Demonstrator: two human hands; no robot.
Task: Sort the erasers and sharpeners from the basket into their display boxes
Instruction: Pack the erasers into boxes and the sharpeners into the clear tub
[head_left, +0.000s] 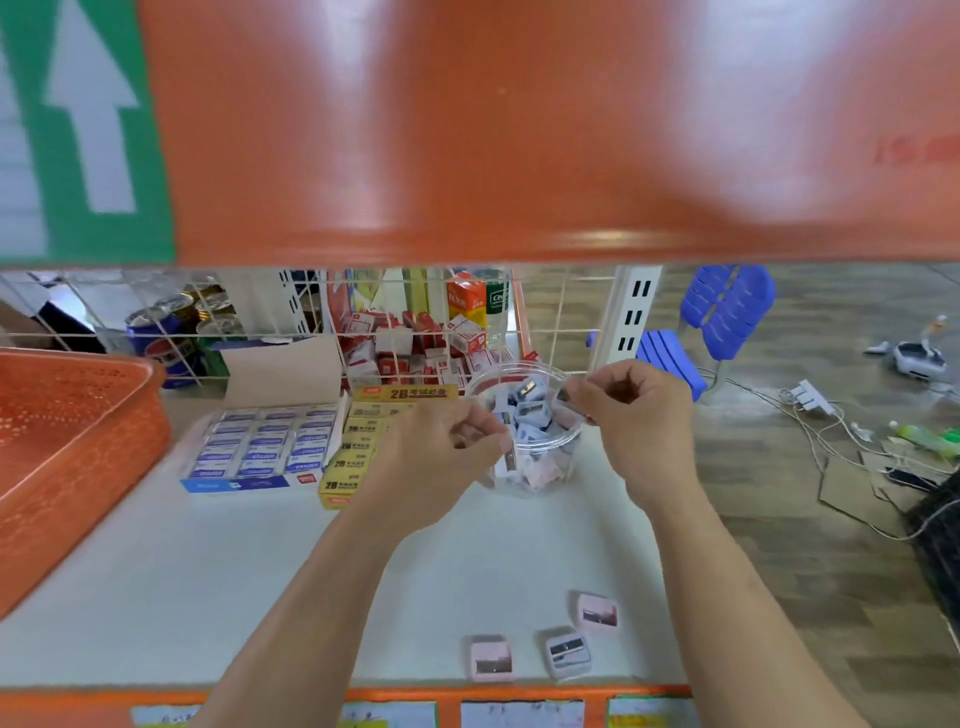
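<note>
Fingers of your left hand (436, 457) curl, pinching a sharpener (510, 460) against the clear tub (540, 475) of sharpeners. Your right hand (641, 415) pinches a small grey piece (569, 399) at the tub's 1 o'clock rim. Three pink sharpeners (569, 652) lie at 5 o'clock on the shelf (208, 597). The eraser boxes (260, 447) sit at 9 o'clock, with the orange basket (67, 441) beyond.

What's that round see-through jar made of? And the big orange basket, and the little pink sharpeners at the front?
The jar looks like clear, glossy plastic: you can see right through its wall. The orange basket seems to be moulded plastic, with rows of tiny holes in it. The pink sharpeners look like matte plastic, each with a shiny blade that is probably metal.
</note>
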